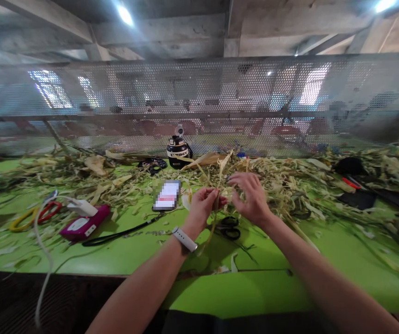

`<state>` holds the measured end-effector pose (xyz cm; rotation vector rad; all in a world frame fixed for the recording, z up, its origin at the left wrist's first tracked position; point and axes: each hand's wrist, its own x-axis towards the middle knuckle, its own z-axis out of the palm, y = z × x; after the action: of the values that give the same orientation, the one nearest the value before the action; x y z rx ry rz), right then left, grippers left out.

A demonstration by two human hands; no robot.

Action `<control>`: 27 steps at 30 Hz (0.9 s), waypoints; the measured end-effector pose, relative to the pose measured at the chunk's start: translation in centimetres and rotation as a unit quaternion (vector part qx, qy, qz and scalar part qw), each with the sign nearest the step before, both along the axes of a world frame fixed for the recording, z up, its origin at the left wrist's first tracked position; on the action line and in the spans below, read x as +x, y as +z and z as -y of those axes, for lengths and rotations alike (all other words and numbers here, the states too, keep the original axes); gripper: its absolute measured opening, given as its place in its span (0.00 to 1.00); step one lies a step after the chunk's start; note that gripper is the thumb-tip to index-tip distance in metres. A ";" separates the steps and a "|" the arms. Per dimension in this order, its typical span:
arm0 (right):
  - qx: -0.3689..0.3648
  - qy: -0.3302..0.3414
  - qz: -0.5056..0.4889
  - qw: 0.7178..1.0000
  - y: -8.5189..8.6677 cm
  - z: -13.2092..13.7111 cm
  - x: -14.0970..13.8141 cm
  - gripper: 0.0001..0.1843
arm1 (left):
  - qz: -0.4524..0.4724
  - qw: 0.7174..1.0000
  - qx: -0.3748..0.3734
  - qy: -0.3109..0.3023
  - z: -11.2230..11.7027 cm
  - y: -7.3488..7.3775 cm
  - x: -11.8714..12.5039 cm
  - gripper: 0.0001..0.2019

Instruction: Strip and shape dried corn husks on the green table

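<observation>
Bare green table (126,260) lies open along the near edge and to the right of the right forearm, while phone (166,195), scissors (230,228) and husk heap (283,181) crowd the hands, and a mesh screen (199,88) bounds the far side. The left hand (204,206) is closed in a pinch on a strip (224,166), pale yellow, thin and uneven, above the table's middle; the right hand (250,197) is beside it, thumb and curved fingers parted, gripping nothing visible.
</observation>
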<state>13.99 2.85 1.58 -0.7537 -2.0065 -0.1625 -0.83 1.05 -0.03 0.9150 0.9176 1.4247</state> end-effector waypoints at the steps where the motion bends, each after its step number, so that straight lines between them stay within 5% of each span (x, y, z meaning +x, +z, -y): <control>1: 0.009 0.031 0.061 0.998 0.2 0.4 -0.1 0.18 | 0.007 1.000 0.007 0.003 -0.1 -0.1 -0.1 0.18; 5: 0.011 0.087 0.176 0.980 0.1 1.0 -0.7 0.21 | 0.008 0.999 0.042 0.016 -0.3 -0.4 -0.3 0.17; 14: 0.055 0.078 0.130 0.987 -0.7 0.3 -0.6 0.06 | -0.036 0.998 0.047 -0.020 -0.5 -0.6 -0.6 0.14; 19: 0.000 0.007 -0.047 0.999 -0.9 -0.8 -0.1 0.04 | -0.031 0.995 0.037 -0.088 -0.2 -0.6 -0.4 0.15; 24: 0.027 -0.066 0.042 0.997 0.0 -0.7 0.5 0.06 | -0.175 0.975 0.099 -0.092 -0.4 -0.8 -0.3 0.15; 27: 0.018 -0.053 0.080 0.995 0.4 -0.3 0.6 0.08 | -0.168 0.978 0.109 -0.063 -0.5 -0.7 -0.4 0.16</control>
<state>14.58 3.15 2.01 -0.8489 -2.1091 -0.3290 -1.26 1.50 -0.71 1.3867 0.9425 1.2992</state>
